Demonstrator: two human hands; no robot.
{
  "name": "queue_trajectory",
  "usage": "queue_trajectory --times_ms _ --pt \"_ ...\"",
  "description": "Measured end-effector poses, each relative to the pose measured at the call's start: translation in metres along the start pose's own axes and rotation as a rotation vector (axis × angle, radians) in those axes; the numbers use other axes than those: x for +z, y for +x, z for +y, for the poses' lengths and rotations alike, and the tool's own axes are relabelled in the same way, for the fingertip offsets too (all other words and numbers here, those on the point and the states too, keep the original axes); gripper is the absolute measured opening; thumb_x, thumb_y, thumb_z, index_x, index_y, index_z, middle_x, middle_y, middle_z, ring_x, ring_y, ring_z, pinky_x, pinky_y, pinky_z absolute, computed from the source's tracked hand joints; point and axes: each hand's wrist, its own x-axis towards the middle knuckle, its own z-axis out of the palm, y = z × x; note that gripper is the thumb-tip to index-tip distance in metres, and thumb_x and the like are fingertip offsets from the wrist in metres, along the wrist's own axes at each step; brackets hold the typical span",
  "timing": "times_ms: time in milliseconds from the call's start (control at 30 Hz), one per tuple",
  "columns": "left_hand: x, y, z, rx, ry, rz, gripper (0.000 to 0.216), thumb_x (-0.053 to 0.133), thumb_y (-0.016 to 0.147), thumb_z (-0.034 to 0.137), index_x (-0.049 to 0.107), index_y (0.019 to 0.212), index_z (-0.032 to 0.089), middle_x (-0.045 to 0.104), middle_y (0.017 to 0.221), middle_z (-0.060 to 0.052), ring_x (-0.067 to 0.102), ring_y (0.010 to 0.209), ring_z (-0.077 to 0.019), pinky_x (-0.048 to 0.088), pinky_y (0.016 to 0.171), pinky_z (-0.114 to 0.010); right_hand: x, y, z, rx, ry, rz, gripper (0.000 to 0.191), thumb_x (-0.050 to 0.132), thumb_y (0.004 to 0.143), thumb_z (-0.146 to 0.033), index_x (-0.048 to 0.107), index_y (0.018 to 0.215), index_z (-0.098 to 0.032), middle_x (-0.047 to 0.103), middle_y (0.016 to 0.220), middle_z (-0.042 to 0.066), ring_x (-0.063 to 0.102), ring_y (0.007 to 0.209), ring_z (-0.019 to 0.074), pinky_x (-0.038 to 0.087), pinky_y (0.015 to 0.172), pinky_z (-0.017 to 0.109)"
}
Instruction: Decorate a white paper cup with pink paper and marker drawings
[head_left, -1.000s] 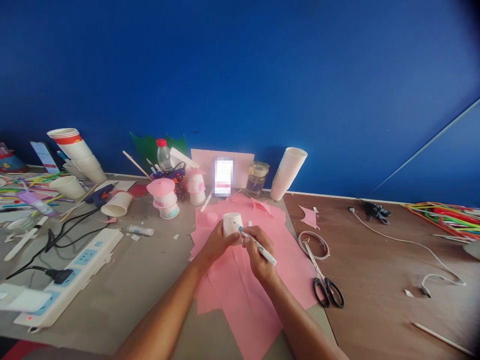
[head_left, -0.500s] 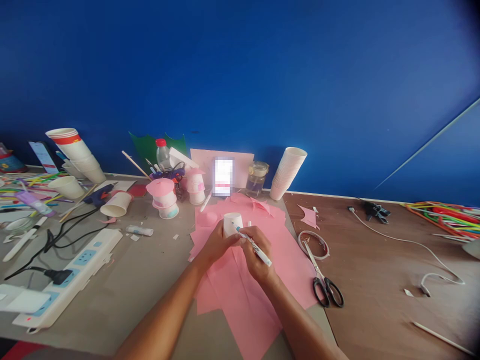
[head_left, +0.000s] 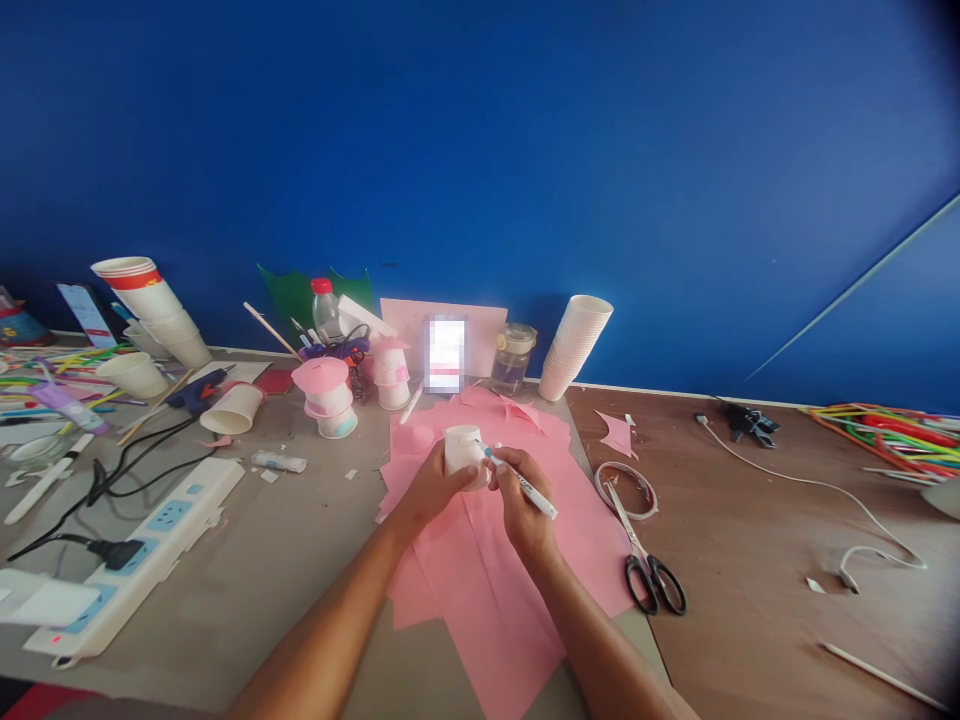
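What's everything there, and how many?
Paper: several sheets, pink, centre
Cup: one, white, over paper
Marker: one, white, at cup
Scissors: one, black and silver, right
Tape roll: one, pale, by scissors
Jar: one, clear, back
Cup stack: one, white, beside jar
Cup towers: two, pink and white, back
Bottle: one, clear, red cap, back
Power strip: one, white and blue, left
Coloured sticks: many, mixed, both sides
Wall: one, blue, behind
Left hand: one, on cup
Right hand: one, on marker

Forearms extended forward, converging; left grip curled, right grip pinched.
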Motion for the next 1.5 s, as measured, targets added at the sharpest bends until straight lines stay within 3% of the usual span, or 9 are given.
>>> queue_trajectory --times_ms 133,333,633,967,1133,1267,1400,1500 --pt "0.002 -0.002 0.005 -0.005 -0.009 -0.003 0.045 0.075 0.072 0.039 0.058 0.107 0.016 0.066 0.104 -0.009 0.061 0.1 -0.0261 0.049 0.086 -0.038 0.0 0.0 -0.002 0.038 0.041 0.02 0.015 0.051 0.082 -0.027 0.064 0.086 -0.02 0.062 0.07 0.001 0.06 0.068 0.0168 0.048 0.061 0.029" --pt "0.003 -0.003 0.006 -0.011 0.013 0.006 0.043 0.075 0.071 0.04 0.058 0.103 0.016 0.066 0.096 -0.007 0.06 0.093 -0.0234 0.048 0.08 -0.034 -0.001 -0.002 -0.002 -0.086 0.009 -0.039 0.015 0.05 0.085 -0.026 0.063 0.088 -0.02 0.061 0.072 0.002 0.06 0.071 0.0175 0.048 0.062 0.03" --pt "0.004 -0.004 0.008 -0.019 0.028 0.01 0.045 0.074 0.072 0.04 0.056 0.105 0.017 0.065 0.097 -0.006 0.06 0.094 -0.0229 0.048 0.082 -0.035 -0.002 -0.002 -0.001 -0.146 -0.033 -0.076 0.016 0.048 0.088 -0.026 0.063 0.091 -0.02 0.062 0.077 0.003 0.061 0.073 0.0178 0.048 0.061 0.03" --pt "0.001 -0.002 0.004 -0.026 0.011 0.013 0.047 0.076 0.07 0.043 0.058 0.105 0.016 0.065 0.095 -0.006 0.059 0.092 -0.0228 0.048 0.08 -0.034 -0.001 -0.002 -0.001 -0.088 -0.028 -0.073 0.015 0.049 0.083 -0.022 0.063 0.087 -0.019 0.062 0.073 0.002 0.057 0.065 0.016 0.047 0.059 0.03" --pt "0.0 -0.001 0.002 0.009 -0.029 -0.026 0.046 0.075 0.072 0.043 0.06 0.106 0.016 0.066 0.103 -0.008 0.06 0.099 -0.0255 0.047 0.084 -0.036 -0.001 -0.003 -0.001 -0.037 0.057 0.016 0.016 0.05 0.086 -0.029 0.063 0.092 -0.02 0.062 0.078 0.002 0.059 0.069 0.0162 0.049 0.065 0.031" --pt "-0.002 -0.003 0.0 -0.024 -0.015 0.03 0.05 0.076 0.071 0.042 0.059 0.111 0.016 0.065 0.106 -0.009 0.059 0.101 -0.0262 0.046 0.085 -0.036 0.001 -0.002 0.004 0.008 0.086 0.116 0.028 0.049 0.091 -0.037 0.06 0.111 -0.021 0.064 0.088 0.003 0.063 0.08 0.0175 0.051 0.076 0.036" --pt "-0.004 -0.004 -0.002 -0.046 -0.109 0.01 0.053 0.076 0.071 0.043 0.06 0.113 0.015 0.065 0.11 -0.011 0.058 0.104 -0.0274 0.045 0.087 -0.037 0.003 0.001 0.009 0.087 0.082 0.162 0.04 0.043 0.095 -0.044 0.054 0.125 -0.021 0.066 0.088 0.003 0.059 0.062 0.0134 0.052 0.071 0.036" --pt "-0.003 -0.003 -0.001 -0.036 -0.232 -0.041 0.052 0.075 0.073 0.042 0.061 0.116 0.016 0.065 0.116 -0.012 0.058 0.107 -0.0279 0.044 0.089 -0.037 0.003 0.002 0.012 0.081 0.016 0.179 0.039 0.046 0.094 -0.045 0.057 0.121 -0.02 0.067 0.087 0.004 0.062 0.07 0.0165 0.052 0.072 0.036"
